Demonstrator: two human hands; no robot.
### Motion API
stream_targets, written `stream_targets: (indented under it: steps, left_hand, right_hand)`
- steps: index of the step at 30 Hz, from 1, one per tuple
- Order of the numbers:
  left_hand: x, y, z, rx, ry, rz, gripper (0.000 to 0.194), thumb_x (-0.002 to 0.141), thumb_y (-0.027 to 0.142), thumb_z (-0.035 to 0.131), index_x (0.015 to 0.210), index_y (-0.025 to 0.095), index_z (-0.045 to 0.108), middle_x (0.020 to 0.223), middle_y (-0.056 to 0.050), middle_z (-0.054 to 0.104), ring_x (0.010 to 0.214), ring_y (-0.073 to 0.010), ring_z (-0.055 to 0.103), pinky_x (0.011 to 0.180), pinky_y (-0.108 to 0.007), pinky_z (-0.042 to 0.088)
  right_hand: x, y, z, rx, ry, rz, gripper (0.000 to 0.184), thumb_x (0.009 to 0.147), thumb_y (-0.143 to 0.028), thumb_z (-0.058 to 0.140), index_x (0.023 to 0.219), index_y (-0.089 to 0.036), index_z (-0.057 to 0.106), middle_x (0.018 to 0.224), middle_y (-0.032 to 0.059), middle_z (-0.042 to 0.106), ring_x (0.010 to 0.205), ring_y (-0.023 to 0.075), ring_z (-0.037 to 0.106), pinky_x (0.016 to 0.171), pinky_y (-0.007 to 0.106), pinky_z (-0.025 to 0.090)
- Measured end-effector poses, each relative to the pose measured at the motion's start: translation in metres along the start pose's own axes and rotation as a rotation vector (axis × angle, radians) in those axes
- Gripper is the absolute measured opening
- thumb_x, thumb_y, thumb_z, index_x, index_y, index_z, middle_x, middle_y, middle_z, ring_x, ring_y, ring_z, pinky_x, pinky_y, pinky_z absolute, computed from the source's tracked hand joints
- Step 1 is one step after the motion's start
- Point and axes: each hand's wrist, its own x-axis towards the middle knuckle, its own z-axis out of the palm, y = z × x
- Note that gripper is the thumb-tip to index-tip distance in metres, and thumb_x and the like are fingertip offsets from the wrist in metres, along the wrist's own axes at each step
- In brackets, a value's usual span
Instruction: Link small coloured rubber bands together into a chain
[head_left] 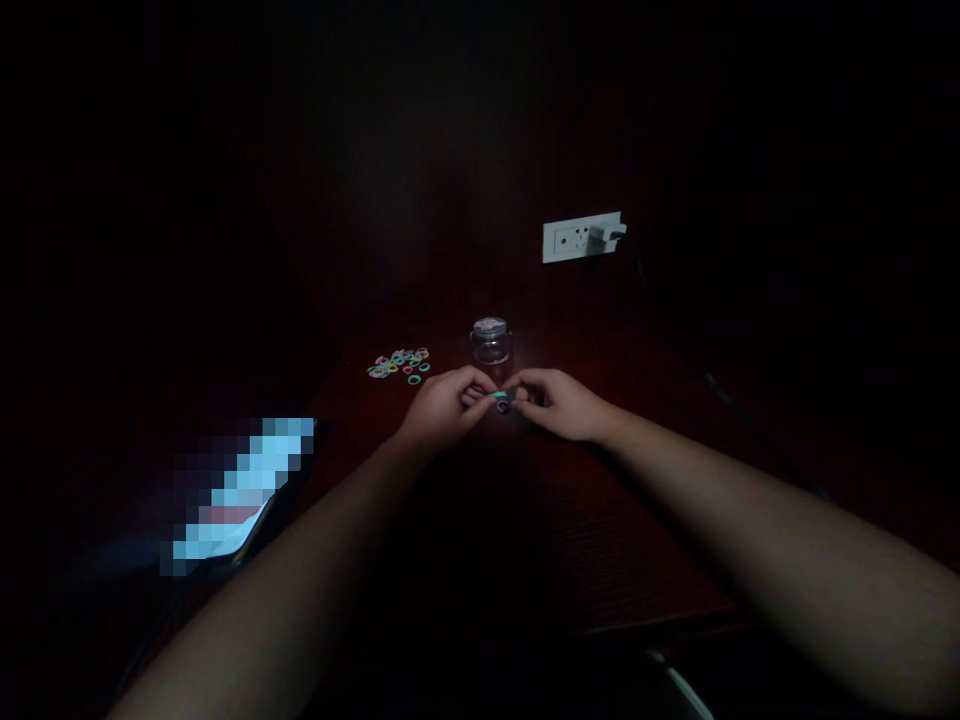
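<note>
My left hand point(448, 402) and my right hand point(561, 402) meet above the dark red table, fingertips pinched close together. Between them is a small green hair tie point(499, 394), with the left fingertips on one end and the right fingertips at the other. Just under it a dark purple hair tie point(503, 407) shows as a small ring; whether fingers grip it or it hangs from the green one, I cannot tell. Directly behind my hands stands a clear glass jar point(492, 350) with its lid on. Left of the jar lies a loose pile of coloured hair ties point(397, 362).
A lit phone screen point(247, 490), blurred out, glows left of my left forearm. On the back wall sits a white socket plate point(564, 241) with a plug point(613, 233), its dark cable point(724, 390) running down the right. Surroundings are very dark.
</note>
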Motion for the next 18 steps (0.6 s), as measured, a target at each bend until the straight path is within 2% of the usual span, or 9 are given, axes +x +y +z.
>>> stream_targets:
  steps: [5, 12, 18]
  left_hand:
    - [-0.0017, 0.0087, 0.0056, -0.087, -0.049, 0.016, 0.015, 0.074, 0.024, 0.059, 0.087, 0.015, 0.06, 0.08, -0.003, 0.067, 0.068, -0.0098, 0.063, 0.064, -0.021, 0.052]
    - [-0.0019, 0.0055, 0.0047, -0.07, -0.056, -0.045, 0.011, 0.074, 0.025, 0.059, 0.079, 0.015, 0.061, 0.074, -0.002, 0.067, 0.063, -0.0085, 0.061, 0.059, -0.019, 0.05]
    - [-0.0019, 0.0044, 0.0064, -0.034, -0.044, -0.14, 0.012, 0.072, 0.028, 0.061, 0.074, 0.016, 0.058, 0.067, -0.001, 0.064, 0.056, -0.0083, 0.057, 0.053, -0.019, 0.047]
  right_hand:
    - [-0.0007, -0.0032, 0.0015, -0.005, -0.031, -0.025, 0.017, 0.077, -0.028, 0.051, 0.072, -0.013, 0.057, 0.06, -0.0012, 0.05, 0.054, 0.0086, 0.042, 0.05, 0.022, 0.034]
    - [-0.0014, -0.0065, 0.0011, 0.054, -0.007, 0.001, 0.014, 0.076, -0.025, 0.053, 0.083, -0.013, 0.056, 0.061, -0.0023, 0.049, 0.052, 0.0076, 0.042, 0.048, 0.02, 0.032]
    - [-0.0018, -0.0053, 0.0011, 0.04, -0.025, -0.008, 0.009, 0.075, -0.021, 0.053, 0.077, -0.013, 0.056, 0.06, -0.0014, 0.051, 0.054, 0.0081, 0.044, 0.05, 0.021, 0.034]
